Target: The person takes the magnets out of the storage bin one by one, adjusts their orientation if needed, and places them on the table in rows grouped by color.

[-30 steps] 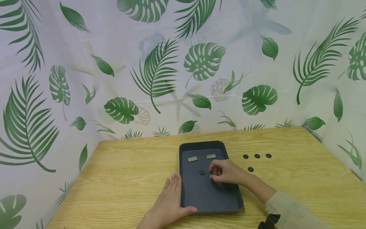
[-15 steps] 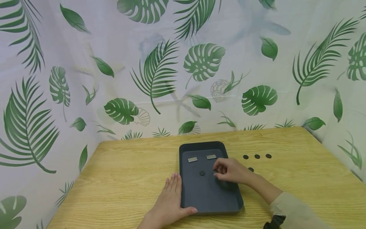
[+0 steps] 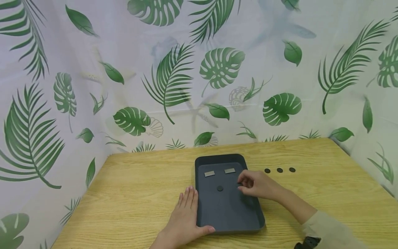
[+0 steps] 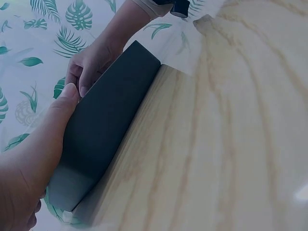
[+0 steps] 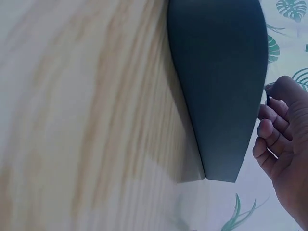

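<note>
A dark grey tray [image 3: 230, 221] lies on the wooden table. My left hand [image 3: 185, 219] rests along its left side with straight fingers, the thumb over the near rim. Above the tray's right half, my right hand [image 3: 256, 185] pinches a small black disc [image 5: 268, 99] between thumb and forefinger, seen edge-on in the right wrist view. Another black disc [image 3: 220, 188] lies on the tray floor, left of the right hand. Farther back in the tray are two flat silvery rectangles, a left rectangle [image 3: 209, 173] and a right rectangle [image 3: 229, 170].
Right of the tray, three black discs form a row on the table: a left disc [image 3: 267, 170], a middle disc [image 3: 280, 170] and a right disc [image 3: 292, 169]. A leaf-patterned curtain [image 3: 186, 86] hangs behind the table [image 3: 140, 186].
My right hand has shifted a little to the right over the tray, still pinching the disc. It now hides a disc on the table that showed earlier. The left hand stays put.
</note>
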The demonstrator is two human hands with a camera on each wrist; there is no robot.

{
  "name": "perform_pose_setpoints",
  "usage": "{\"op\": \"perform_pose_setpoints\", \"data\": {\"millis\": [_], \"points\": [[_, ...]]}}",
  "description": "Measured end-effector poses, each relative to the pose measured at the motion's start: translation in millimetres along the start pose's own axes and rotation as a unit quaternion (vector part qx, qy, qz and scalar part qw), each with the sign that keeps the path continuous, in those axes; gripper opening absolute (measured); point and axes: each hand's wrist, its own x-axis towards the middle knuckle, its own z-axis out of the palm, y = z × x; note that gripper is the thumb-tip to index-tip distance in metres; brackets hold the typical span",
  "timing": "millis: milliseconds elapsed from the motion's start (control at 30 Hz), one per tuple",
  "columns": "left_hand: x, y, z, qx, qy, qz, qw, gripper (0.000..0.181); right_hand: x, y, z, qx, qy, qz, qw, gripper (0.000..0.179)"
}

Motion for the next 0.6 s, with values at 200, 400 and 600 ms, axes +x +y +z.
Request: {"op": "perform_pose_setpoints", "data": {"millis": [200,400,600], "points": [[0.7,0.6,-0.2,0.003,0.005,-0.002,1.0,0.116,-5.3,1,-9,-0.013,0.006,0.013,0.9998,0.016],[1.2,1.1,0.1,0.0,0.003,-0.002,1.0,0.116,-13.7,4,-15,-0.034,0.012,0.041,0.9985,0.015],[1.3,-0.2,2.0,-0.001,0.006,0.0,1.0,0.116,-21.1,6,-21,-0.047,0.016,0.061,0.9969,0.016]]}}
